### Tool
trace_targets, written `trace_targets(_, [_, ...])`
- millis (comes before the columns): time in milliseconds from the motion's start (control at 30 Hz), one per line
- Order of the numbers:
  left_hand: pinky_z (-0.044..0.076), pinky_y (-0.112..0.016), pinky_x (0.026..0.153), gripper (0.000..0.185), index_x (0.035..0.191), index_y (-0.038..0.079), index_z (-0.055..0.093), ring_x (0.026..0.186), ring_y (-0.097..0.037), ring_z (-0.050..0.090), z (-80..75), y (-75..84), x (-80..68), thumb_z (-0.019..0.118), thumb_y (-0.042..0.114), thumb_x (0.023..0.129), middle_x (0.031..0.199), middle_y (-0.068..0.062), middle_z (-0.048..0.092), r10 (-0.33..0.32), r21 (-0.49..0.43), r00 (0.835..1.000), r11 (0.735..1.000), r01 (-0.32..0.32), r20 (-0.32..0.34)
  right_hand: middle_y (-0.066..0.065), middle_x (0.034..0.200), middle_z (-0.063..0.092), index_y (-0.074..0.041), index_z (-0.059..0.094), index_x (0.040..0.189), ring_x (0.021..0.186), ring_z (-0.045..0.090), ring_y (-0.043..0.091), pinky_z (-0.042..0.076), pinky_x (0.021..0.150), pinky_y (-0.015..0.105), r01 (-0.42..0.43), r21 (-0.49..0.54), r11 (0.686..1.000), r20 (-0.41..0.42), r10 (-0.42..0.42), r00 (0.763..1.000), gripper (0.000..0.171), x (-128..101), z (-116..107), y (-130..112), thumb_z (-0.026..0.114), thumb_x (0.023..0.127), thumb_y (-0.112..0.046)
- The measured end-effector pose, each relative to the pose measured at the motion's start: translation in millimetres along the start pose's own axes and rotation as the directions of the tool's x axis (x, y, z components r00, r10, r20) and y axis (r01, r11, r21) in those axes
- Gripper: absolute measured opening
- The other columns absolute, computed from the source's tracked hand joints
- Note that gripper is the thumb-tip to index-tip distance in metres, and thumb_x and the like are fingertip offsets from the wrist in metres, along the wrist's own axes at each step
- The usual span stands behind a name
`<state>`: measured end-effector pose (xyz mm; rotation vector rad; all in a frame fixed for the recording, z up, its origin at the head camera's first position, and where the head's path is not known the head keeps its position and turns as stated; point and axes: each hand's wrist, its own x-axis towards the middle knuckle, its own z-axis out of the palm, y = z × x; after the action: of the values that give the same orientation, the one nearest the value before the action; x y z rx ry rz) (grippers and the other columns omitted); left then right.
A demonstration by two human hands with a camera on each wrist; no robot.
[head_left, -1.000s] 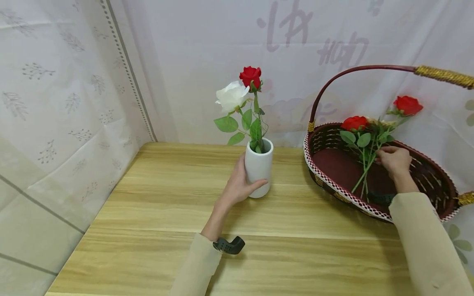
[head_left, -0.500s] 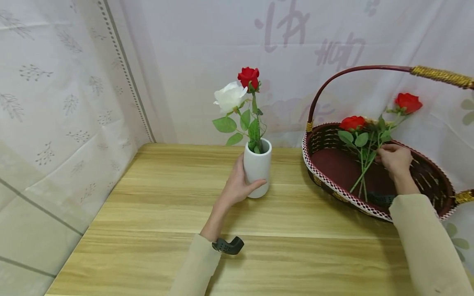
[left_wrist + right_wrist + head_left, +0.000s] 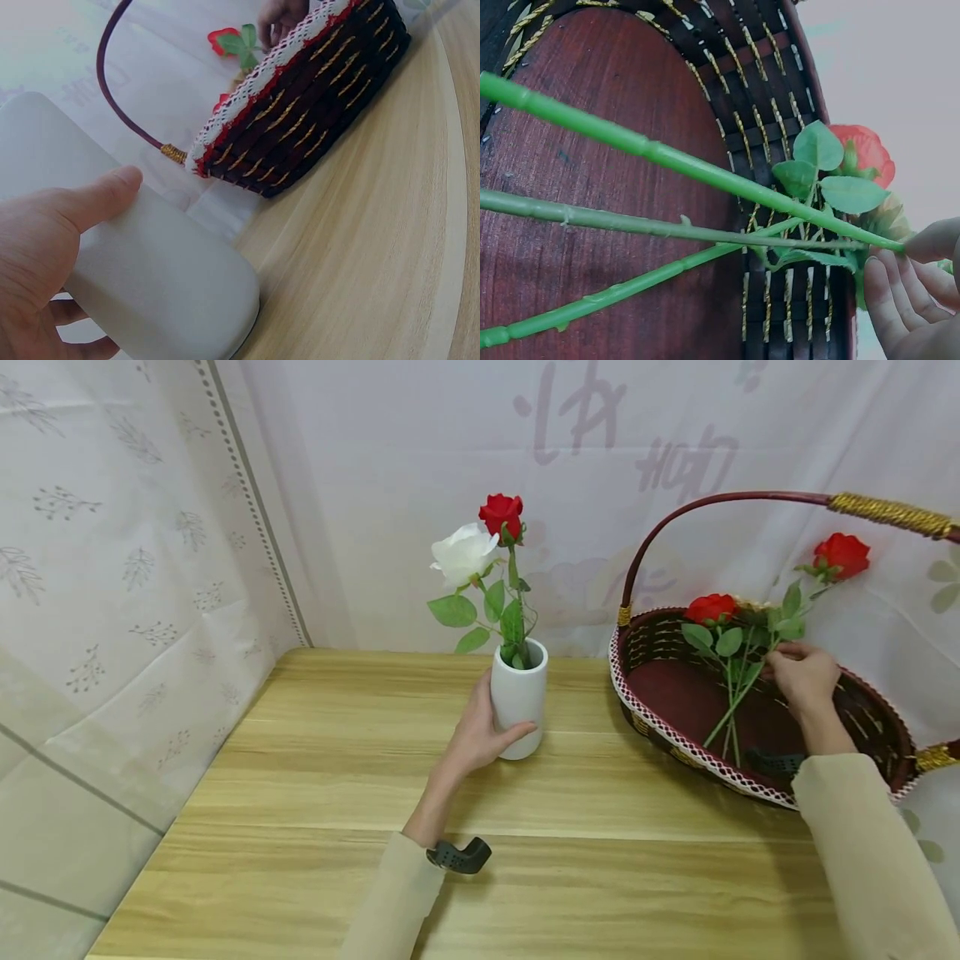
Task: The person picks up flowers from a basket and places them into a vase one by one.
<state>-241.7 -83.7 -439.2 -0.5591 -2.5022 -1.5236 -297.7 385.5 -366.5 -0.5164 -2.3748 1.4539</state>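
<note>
My left hand (image 3: 480, 737) grips a white vase (image 3: 518, 700) standing on the wooden table (image 3: 315, 760); the thumb (image 3: 97, 199) lies across its side. A white rose (image 3: 461, 553) and a red rose (image 3: 502, 513) stand in the vase. My right hand (image 3: 802, 675) is inside the dark red basket (image 3: 660, 685) and pinches the stem of a red rose (image 3: 843, 554), whose bloom is raised above the rim. The pinched stem (image 3: 682, 161) runs across the right wrist view. Another red rose (image 3: 711, 608) lies in the basket.
The basket has a tall arched handle (image 3: 750, 500) over my right hand and a white lace rim (image 3: 300, 37). Pale curtains (image 3: 135, 527) close off the back and left. Bare table lies in front of the vase and basket.
My right hand has risen a little and moved toward the basket's far side, lifting the held rose's bloom higher. The left hand and vase stay as they were.
</note>
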Motion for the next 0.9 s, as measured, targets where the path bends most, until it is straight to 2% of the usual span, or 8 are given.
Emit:
trace_targets(133, [0.040,-0.050,0.108,0.105,0.160,0.013,0.015,0.131,-0.028,0.045,-0.4,-0.2,-0.3,0.085,0.032,0.084,0.151,-0.013,0.037,-0.006,-0.003,1.000,1.000,0.006,-0.002,-0.025,0.062,0.056,-0.002,0.059,0.116,0.053,0.061,-0.004,0.051,0.053,0.015,0.029,0.034,0.999,-0.018,-0.028,0.999,0.023,-2,0,-7,0.054,0.096,-0.012])
trace_targets(233, [0.039,-0.049,0.108,0.105,0.160,0.013,0.014,0.131,-0.027,0.045,-0.4,-0.3,-0.6,0.085,0.033,0.084,0.151,-0.012,0.037,-0.008,-0.005,1.000,1.000,0.008,0.000,-0.020,0.064,0.059,-0.005,0.060,0.110,0.053,0.062,0.000,0.051,0.052,0.015,0.023,0.152,0.988,-0.022,-0.020,1.000,0.016,-5,0,-13,0.056,0.095,-0.009])
trace_targets(367, [0.039,-0.050,0.108,0.105,0.160,0.013,0.014,0.131,-0.027,0.045,-0.3,0.4,-0.6,0.085,0.032,0.084,0.151,-0.012,0.037,-0.006,-0.012,1.000,1.000,0.006,0.002,-0.013,0.064,0.063,-0.006,0.060,0.103,0.050,0.063,0.003,0.051,0.049,0.016,0.024,0.298,0.954,-0.021,-0.018,1.000,0.011,-9,-1,-21,0.059,0.093,-0.003])
trace_targets(667, [0.039,-0.050,0.108,0.104,0.160,0.013,0.015,0.130,-0.028,0.045,0.0,1.5,-0.4,0.084,0.031,0.085,0.150,-0.012,0.037,-0.011,-0.021,1.000,1.000,0.011,0.004,-0.010,0.064,0.064,0.000,0.057,0.109,0.049,0.061,0.004,0.051,0.050,0.015,0.046,0.395,0.918,-0.046,-0.030,0.999,0.016,-15,-1,-37,0.061,0.093,-0.001])
trace_targets(900, [0.039,-0.051,0.108,0.105,0.160,0.014,0.015,0.131,-0.027,0.045,0.1,1.5,-0.9,0.085,0.032,0.084,0.150,-0.012,0.037,-0.021,-0.026,1.000,0.999,0.021,0.002,-0.008,0.072,0.067,-0.004,0.058,0.111,0.053,0.064,0.005,0.053,0.053,0.016,0.045,0.496,0.867,-0.032,-0.033,0.999,0.019,-21,1,-47,0.064,0.093,-0.001])
